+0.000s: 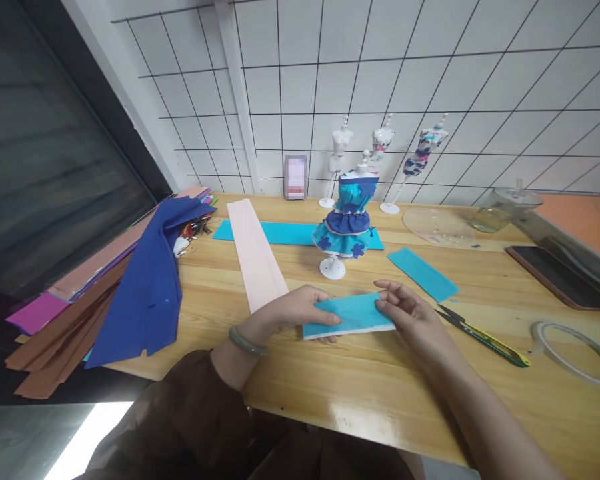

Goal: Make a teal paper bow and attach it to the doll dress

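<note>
Between both hands, above the front of the table, is a short turquoise crepe paper strip [353,313] with a white band along its near long edge. My left hand [307,310] grips its left end, thumb on top and fingers beneath. At the right end, my right hand [410,313] pinches the paper between thumb and fingers. Just beyond stands a small dress form [347,217] wearing a turquoise and navy paper dress. Scissors [485,337] with yellow and green handles lie right of my right hand, near another turquoise paper piece [423,273].
Pink paper [255,253] crosses a long turquoise strip [290,233]. Blue paper [140,287] covers a paper pile at left. Bare dress forms [341,157] stand at the back near a propped phone [295,177]. A tape roll [580,350] and dark phone [565,277] lie right.
</note>
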`<state>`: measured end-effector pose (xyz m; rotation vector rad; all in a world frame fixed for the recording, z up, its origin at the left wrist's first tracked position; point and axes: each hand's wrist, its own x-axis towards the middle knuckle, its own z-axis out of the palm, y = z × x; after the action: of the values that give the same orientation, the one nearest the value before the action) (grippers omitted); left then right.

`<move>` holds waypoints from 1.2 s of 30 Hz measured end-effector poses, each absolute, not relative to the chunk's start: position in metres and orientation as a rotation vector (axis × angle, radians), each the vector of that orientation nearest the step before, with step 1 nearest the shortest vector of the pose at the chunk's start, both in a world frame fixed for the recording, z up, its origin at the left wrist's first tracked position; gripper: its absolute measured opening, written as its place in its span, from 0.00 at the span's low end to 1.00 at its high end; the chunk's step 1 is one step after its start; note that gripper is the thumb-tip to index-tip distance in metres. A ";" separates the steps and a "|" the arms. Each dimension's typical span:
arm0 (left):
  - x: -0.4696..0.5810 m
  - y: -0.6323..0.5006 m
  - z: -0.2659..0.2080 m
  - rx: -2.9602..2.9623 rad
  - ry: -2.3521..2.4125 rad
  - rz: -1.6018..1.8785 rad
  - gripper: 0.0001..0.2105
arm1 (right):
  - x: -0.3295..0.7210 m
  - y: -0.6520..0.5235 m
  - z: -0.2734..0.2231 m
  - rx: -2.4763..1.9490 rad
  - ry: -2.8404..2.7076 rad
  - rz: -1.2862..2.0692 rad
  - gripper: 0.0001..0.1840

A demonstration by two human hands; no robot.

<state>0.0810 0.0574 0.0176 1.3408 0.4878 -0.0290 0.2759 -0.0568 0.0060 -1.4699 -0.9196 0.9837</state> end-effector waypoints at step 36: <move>0.101 0.045 -0.004 0.994 0.580 0.340 0.16 | 0.262 -0.055 -0.008 -1.429 -0.847 0.831 0.21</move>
<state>0.1007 0.0449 -0.0036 0.9936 0.5805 0.3404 0.2623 -0.0547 -0.0075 -1.4289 -0.8472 0.8313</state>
